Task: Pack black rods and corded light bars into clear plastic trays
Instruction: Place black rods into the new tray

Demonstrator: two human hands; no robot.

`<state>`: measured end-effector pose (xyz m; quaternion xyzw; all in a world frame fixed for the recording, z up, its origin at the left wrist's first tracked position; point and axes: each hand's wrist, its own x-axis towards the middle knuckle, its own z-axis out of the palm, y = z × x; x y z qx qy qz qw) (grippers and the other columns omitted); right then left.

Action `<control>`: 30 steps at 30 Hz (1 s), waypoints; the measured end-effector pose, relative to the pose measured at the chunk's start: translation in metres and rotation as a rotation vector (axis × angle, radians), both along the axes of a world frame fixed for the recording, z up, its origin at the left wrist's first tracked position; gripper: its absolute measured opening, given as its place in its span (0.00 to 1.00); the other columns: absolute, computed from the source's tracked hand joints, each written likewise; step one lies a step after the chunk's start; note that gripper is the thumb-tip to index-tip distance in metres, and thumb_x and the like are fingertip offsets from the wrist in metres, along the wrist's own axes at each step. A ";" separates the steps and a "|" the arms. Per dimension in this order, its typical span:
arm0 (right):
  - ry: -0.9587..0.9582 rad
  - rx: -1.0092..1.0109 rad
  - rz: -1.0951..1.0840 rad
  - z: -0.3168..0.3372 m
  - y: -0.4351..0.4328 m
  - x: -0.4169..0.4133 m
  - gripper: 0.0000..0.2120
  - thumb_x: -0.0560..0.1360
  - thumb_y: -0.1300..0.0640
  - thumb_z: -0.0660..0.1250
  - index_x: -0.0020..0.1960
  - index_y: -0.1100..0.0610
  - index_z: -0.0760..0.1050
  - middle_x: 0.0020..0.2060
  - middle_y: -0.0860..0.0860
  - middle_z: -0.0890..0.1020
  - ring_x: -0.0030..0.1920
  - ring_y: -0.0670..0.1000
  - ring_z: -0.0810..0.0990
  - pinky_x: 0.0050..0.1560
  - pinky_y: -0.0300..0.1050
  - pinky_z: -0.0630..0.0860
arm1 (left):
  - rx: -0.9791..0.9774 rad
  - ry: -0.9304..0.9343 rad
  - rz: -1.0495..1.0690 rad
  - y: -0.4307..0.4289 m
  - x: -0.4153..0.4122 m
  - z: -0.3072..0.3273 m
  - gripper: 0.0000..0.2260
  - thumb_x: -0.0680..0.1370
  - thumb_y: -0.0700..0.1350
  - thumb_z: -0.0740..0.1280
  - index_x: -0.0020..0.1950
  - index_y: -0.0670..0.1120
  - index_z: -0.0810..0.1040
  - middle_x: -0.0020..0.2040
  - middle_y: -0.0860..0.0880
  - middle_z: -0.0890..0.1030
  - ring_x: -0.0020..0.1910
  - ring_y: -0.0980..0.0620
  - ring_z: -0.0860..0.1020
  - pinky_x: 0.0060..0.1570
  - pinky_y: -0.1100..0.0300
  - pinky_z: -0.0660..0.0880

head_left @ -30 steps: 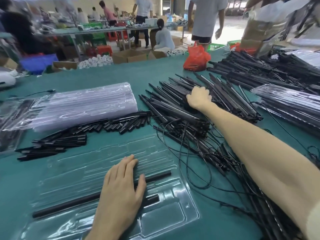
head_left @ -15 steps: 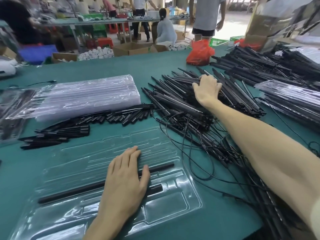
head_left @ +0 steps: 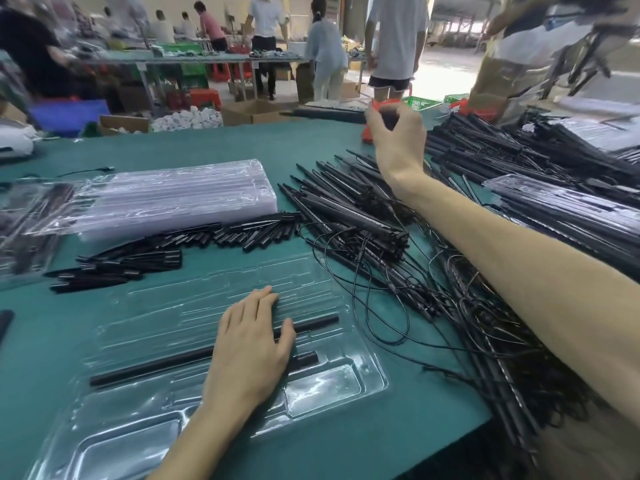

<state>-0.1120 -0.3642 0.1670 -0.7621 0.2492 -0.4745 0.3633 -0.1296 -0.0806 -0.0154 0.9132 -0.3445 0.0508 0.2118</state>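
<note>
A clear plastic tray lies on the green table in front of me. One long black rod sits in a groove of it, and a short black piece lies just right of my palm. My left hand rests flat on the tray, over the rod. My right hand is raised above the pile of corded light bars. Its fingers curl around something dark that looks like a light bar's end. The bars' cords tangle under my right forearm.
Loose short black rods lie left of the pile, in front of a stack of empty clear trays. More bars and filled trays cover the right side. People work at tables behind. The table's near edge runs close to the tray.
My right hand has lifted off the light bar pile and risen, its fingers now curled. The left hand has stayed flat on the tray.
</note>
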 end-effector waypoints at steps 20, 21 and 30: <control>0.219 -0.016 0.428 -0.137 0.163 -0.110 0.15 0.78 0.55 0.71 0.64 0.57 0.77 0.55 0.50 0.81 0.55 0.46 0.78 0.61 0.39 0.73 | -0.657 0.190 0.130 0.011 0.006 0.016 0.11 0.78 0.34 0.64 0.50 0.46 0.84 0.48 0.52 0.84 0.48 0.52 0.80 0.50 0.62 0.71; 0.229 0.036 0.436 -0.146 0.160 -0.114 0.15 0.78 0.55 0.71 0.64 0.56 0.78 0.55 0.49 0.82 0.55 0.45 0.78 0.60 0.38 0.72 | -0.691 0.163 0.168 0.011 0.006 0.017 0.11 0.77 0.34 0.63 0.47 0.45 0.83 0.45 0.50 0.84 0.45 0.49 0.80 0.46 0.59 0.70; 0.235 0.317 0.531 -0.165 0.149 -0.124 0.13 0.77 0.59 0.71 0.60 0.49 0.79 0.55 0.46 0.82 0.58 0.49 0.80 0.64 0.53 0.76 | -0.436 -0.263 0.083 0.013 -0.006 0.021 0.15 0.75 0.35 0.68 0.61 0.43 0.78 0.59 0.45 0.78 0.61 0.46 0.73 0.64 0.53 0.62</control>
